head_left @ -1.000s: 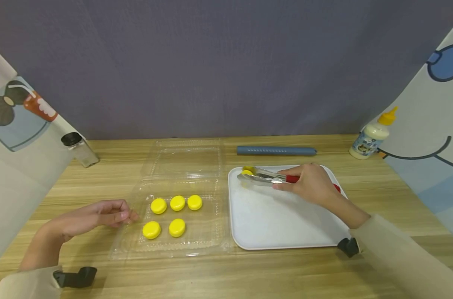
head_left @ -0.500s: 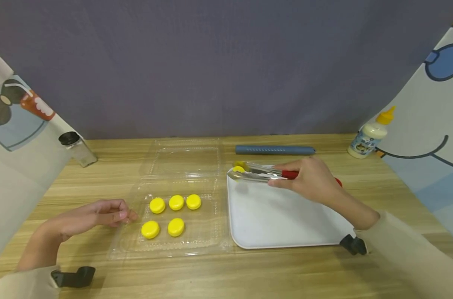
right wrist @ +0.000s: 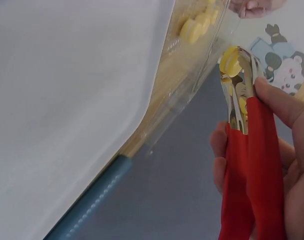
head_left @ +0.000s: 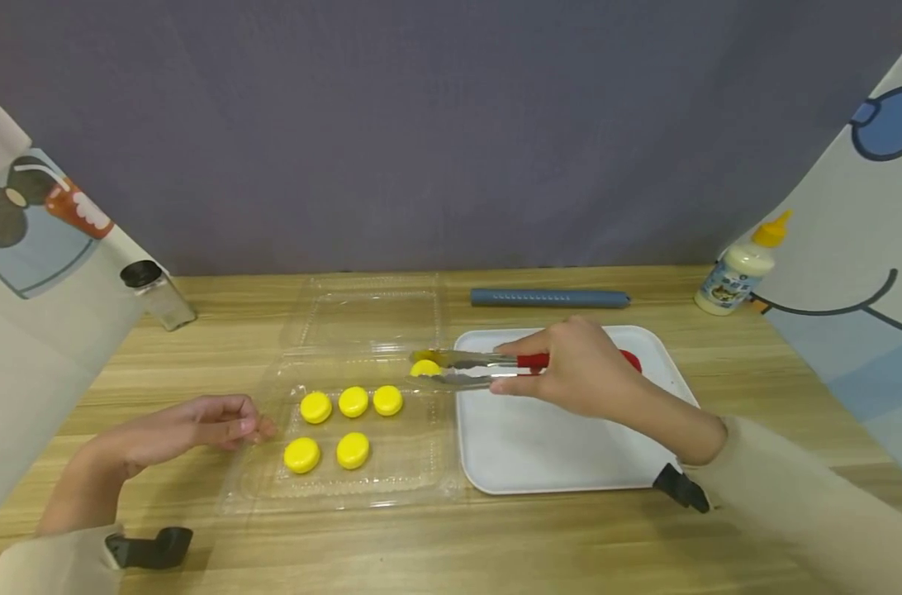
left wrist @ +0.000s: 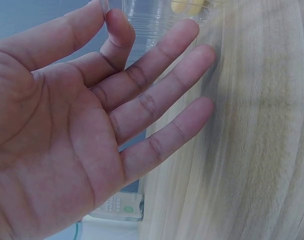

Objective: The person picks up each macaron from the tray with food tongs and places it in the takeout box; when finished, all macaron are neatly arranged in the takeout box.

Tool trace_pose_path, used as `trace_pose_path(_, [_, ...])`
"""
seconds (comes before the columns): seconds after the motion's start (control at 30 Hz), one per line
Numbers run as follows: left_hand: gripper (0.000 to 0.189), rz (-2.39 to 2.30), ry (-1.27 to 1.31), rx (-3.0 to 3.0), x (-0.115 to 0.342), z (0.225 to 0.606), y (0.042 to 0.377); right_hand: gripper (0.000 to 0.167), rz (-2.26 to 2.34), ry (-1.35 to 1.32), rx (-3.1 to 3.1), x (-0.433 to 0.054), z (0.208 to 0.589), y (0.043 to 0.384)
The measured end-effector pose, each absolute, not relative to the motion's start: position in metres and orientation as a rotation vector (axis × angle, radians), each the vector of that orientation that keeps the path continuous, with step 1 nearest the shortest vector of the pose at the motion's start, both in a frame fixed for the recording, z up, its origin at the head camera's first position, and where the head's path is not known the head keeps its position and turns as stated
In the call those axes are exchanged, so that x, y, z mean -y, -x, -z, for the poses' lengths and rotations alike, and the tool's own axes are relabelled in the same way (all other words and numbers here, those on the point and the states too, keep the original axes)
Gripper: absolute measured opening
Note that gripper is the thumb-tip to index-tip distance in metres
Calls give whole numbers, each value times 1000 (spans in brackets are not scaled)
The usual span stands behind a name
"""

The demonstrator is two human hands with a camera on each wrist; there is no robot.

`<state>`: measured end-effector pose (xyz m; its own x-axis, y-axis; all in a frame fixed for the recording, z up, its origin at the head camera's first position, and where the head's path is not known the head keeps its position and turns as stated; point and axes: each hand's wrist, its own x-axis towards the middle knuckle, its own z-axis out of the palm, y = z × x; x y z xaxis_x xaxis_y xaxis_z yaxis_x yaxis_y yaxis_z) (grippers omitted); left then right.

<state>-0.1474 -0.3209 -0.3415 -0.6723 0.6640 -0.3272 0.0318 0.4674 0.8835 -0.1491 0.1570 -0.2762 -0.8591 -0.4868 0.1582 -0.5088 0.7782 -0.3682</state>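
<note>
My right hand (head_left: 581, 368) grips the red handles of metal tongs (head_left: 458, 379). A yellow macaron (head_left: 424, 368) is caught between the tong tips, above the right back part of a clear plastic clamshell box (head_left: 414, 487). In the right wrist view the tongs' red handles (right wrist: 264, 170) lie between thumb and fingers, and the held macaron (right wrist: 231, 61) shows two layers. Several more yellow macarons (head_left: 353, 450) sit in the box in two rows. At the box's left edge, my left hand (head_left: 198, 430) pinches the rim with thumb and index finger; its other fingers (left wrist: 167, 100) are extended.
A white tray (head_left: 555, 463) lies right of the box, whose lid (head_left: 369, 318) is folded back. Behind the tray is a blue-grey bar (head_left: 549, 297). A yellow-capped bottle (head_left: 737, 277) stands back right, and a black-capped jar (head_left: 161, 297) back left.
My right hand has carried the macaron in the tongs leftward, from the tray's back left corner to above the box. The left hand stays at the rim.
</note>
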Motion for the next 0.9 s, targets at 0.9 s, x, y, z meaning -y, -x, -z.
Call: trace_pose_path(0.9, [22, -1199, -565, -2073, 320, 341, 147, 38, -348, -1099, 3037, -98, 282, 143])
